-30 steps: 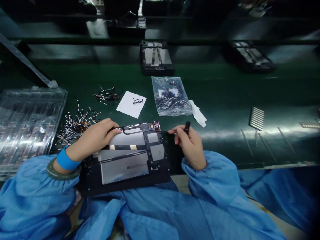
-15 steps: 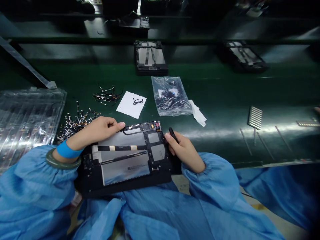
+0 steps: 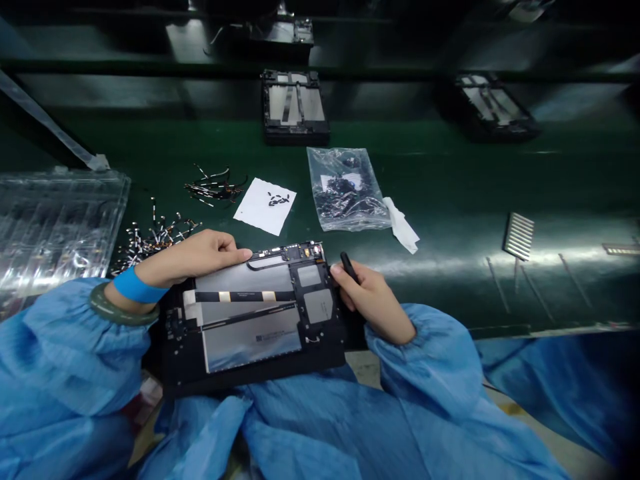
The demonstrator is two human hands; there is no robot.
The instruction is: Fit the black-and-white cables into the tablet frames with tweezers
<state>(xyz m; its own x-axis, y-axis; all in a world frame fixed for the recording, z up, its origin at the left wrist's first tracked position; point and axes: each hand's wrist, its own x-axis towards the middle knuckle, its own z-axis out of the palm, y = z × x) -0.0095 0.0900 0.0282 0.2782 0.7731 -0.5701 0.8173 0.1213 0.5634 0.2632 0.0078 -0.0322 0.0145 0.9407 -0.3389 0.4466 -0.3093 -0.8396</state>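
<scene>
An opened tablet-like device, with silver battery panels and dark ribbon strips, lies tilted at the table's front edge near my body. My left hand grips its upper left edge, thumb along the top rim and fingers curled. Beside its upper right corner, my right hand is closed around a black pen-like tool, whose rounded end points up. The tool's lower end is hidden by my fingers. A white paper with several small black pieces lies just beyond the device.
Left are loose cables, more cables and clear plastic trays. Beyond are a plastic bag, white tissue and device stacks. A ribbed metal piece and thin strips lie right. Another person's blue sleeve is lower right.
The view has shifted slightly, so the background items sit a little differently. Both hands keep their hold, with hardly any movement relative to the device.
</scene>
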